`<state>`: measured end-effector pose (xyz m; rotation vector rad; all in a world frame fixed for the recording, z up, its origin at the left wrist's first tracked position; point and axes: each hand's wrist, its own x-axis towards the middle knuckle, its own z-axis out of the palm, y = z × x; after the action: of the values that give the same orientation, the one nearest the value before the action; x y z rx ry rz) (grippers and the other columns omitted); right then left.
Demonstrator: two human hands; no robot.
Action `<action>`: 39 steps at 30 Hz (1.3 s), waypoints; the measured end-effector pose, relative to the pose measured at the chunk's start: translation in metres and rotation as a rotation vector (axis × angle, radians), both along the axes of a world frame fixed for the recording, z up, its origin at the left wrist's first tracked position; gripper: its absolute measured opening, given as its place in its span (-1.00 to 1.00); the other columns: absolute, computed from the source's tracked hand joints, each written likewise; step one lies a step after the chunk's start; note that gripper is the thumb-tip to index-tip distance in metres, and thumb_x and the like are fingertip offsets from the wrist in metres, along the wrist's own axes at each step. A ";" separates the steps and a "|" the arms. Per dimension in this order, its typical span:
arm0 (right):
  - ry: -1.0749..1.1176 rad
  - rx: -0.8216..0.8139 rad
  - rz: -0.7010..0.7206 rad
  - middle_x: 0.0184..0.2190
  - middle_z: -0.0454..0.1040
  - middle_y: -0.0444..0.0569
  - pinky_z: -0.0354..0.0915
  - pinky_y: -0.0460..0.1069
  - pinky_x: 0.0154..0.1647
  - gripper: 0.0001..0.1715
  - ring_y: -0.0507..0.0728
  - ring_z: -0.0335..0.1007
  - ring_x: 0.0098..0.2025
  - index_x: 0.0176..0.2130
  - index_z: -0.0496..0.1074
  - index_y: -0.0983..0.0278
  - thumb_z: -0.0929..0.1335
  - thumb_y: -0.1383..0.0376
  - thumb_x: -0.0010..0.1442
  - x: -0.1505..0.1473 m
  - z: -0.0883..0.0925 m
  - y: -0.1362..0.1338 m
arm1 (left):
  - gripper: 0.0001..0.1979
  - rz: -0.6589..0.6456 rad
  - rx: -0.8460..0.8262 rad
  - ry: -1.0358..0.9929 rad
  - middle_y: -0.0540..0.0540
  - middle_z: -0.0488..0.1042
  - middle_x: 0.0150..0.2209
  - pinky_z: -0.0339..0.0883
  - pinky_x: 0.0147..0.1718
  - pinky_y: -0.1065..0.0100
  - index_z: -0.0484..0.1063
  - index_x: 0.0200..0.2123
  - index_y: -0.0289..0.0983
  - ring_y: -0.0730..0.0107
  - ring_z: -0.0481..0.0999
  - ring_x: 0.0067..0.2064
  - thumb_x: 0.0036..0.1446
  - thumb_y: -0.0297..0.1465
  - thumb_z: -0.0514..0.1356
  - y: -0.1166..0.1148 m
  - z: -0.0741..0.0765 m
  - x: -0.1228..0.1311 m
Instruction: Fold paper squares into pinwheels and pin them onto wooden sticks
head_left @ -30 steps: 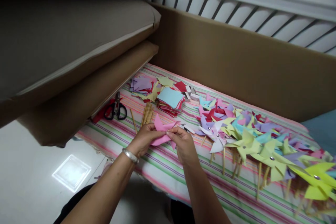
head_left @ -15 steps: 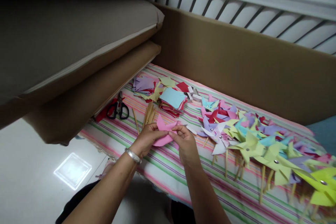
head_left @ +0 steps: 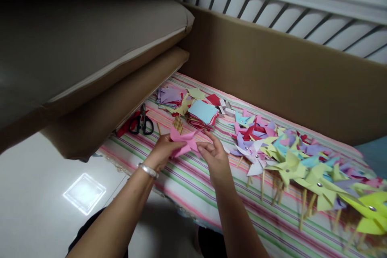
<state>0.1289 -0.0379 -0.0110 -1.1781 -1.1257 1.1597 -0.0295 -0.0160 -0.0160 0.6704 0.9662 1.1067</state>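
A pink paper pinwheel [head_left: 185,142], with its points partly curled up, is held over the striped cloth. My left hand [head_left: 163,151], a silver bangle at its wrist, grips the pinwheel's left side, thumb on top. My right hand [head_left: 213,153] is at the pinwheel's right edge with thumb and fingers apart; the fingertips are close to the paper, and whether they touch it I cannot tell. Just behind the pinwheel lie several thin wooden sticks [head_left: 177,124], partly covered by it. Black-handled scissors [head_left: 142,121] rest to the left.
A stack of square paper [head_left: 203,112], blue on top, and cut paper pieces [head_left: 169,96] lie at the back. Small white boxes [head_left: 225,107] are beside them. Finished pinwheels [head_left: 290,167] on sticks crowd the right. Large brown cushions [head_left: 127,76] overhang the left; a brown panel [head_left: 272,72] stands behind.
My right hand's fingers have spread from their pinch at the pinwheel's middle. My left hand has shifted slightly left with the pinwheel, which is turned and flatter. The view has shifted a little.
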 end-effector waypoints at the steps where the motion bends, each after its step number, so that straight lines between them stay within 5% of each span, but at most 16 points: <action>1: -0.031 0.013 -0.007 -0.37 0.51 -0.08 0.26 0.01 -0.26 -0.45 0.10 0.39 -0.31 0.02 0.28 0.17 0.38 0.28 0.00 -0.001 -0.001 0.001 | -0.78 0.054 -0.012 -0.002 -0.03 0.51 -0.56 0.30 -0.44 0.39 0.52 -0.46 -0.36 0.44 0.44 -0.52 -0.28 -0.42 0.38 0.003 0.002 -0.010; 7: -0.573 0.244 0.084 -0.31 0.50 -0.04 0.23 0.05 -0.12 -0.81 0.14 0.37 -0.21 -0.25 0.49 0.18 0.32 0.34 0.11 -0.023 -0.018 0.012 | -0.77 0.462 0.107 -0.290 0.03 0.54 -0.49 0.35 -0.24 0.42 0.47 -0.52 -0.31 0.50 0.49 -0.40 -0.37 -0.57 0.39 0.015 0.012 -0.066; 13: -1.381 0.620 0.508 -0.21 0.46 0.05 0.13 0.08 -0.15 -0.81 0.22 0.25 -0.13 -0.25 0.52 0.20 0.31 0.36 0.15 -0.069 -0.019 0.035 | -0.76 0.506 0.123 -0.389 0.07 0.51 -0.54 0.39 -0.22 0.38 0.43 -0.54 -0.31 0.51 0.48 -0.42 -0.35 -0.63 0.35 0.009 0.017 -0.085; 18: -1.625 0.780 0.682 -0.23 0.44 0.08 0.11 0.07 -0.15 -0.81 0.21 0.21 -0.15 -0.30 0.48 0.27 0.28 0.30 0.20 -0.090 -0.010 0.047 | -0.77 0.473 0.141 -0.450 0.04 0.51 -0.54 0.40 -0.25 0.39 0.42 -0.55 -0.32 0.50 0.49 -0.42 -0.35 -0.63 0.35 0.010 0.018 -0.089; 21: -1.562 0.751 0.635 -0.26 0.44 0.07 0.13 0.06 -0.15 -0.82 0.19 0.22 -0.17 -0.32 0.46 0.29 0.26 0.33 0.20 -0.097 -0.001 0.054 | -0.79 0.448 0.156 -0.484 0.06 0.51 -0.53 0.40 -0.24 0.39 0.42 -0.56 -0.32 0.50 0.49 -0.40 -0.33 -0.62 0.35 0.008 0.022 -0.094; 24: -1.309 0.588 0.411 -0.29 0.45 0.08 0.17 0.04 -0.16 -0.85 0.17 0.27 -0.19 -0.35 0.44 0.31 0.27 0.41 0.15 -0.096 0.009 0.057 | -0.80 0.406 0.201 -0.519 0.07 0.52 -0.50 0.40 -0.22 0.38 0.44 -0.54 -0.29 0.49 0.50 -0.36 -0.30 -0.59 0.35 0.002 0.027 -0.097; 27: -0.791 0.306 0.198 -0.39 0.44 -0.01 0.24 0.02 -0.24 -0.93 0.12 0.34 -0.30 -0.37 0.40 0.29 0.30 0.38 0.06 -0.086 0.013 0.051 | -0.79 0.311 0.231 -0.527 0.05 0.54 -0.46 0.40 -0.25 0.40 0.46 -0.51 -0.28 0.48 0.50 -0.37 -0.31 -0.56 0.37 -0.004 0.030 -0.097; 32: 0.027 -0.022 0.188 -0.46 0.43 -0.13 0.23 -0.09 -0.50 -0.66 0.02 0.33 -0.48 -0.17 0.35 0.25 0.33 0.33 -0.03 -0.062 0.006 0.024 | -0.76 0.109 0.196 -0.417 0.01 0.52 -0.52 0.35 -0.36 0.45 0.50 -0.50 -0.31 0.48 0.47 -0.44 -0.37 -0.52 0.41 -0.008 0.026 -0.086; 36: 0.123 -0.066 0.148 -0.48 0.43 -0.14 -0.04 -0.17 -0.68 -0.59 -0.07 0.15 -0.61 -0.10 0.37 0.25 0.36 0.28 -0.01 -0.049 0.007 0.010 | -0.78 -0.024 0.198 -0.296 -0.02 0.52 -0.50 0.31 -0.39 0.42 0.52 -0.49 -0.31 0.46 0.46 -0.44 -0.34 -0.49 0.40 -0.006 0.018 -0.072; 39: 0.101 -0.097 0.082 -0.52 0.42 -0.14 -0.07 -0.16 -0.69 -0.62 -0.10 0.06 -0.66 -0.15 0.42 0.29 0.37 0.18 0.02 -0.039 0.008 0.008 | -0.82 -0.115 0.235 -0.184 -0.02 0.50 -0.50 0.26 -0.45 0.43 0.52 -0.48 -0.31 0.46 0.42 -0.47 -0.28 -0.45 0.38 -0.004 0.013 -0.056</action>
<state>0.0902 -0.0301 -0.0028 -1.1425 -1.0598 1.3347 -0.0858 -0.0201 -0.0031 0.7889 0.6388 1.1674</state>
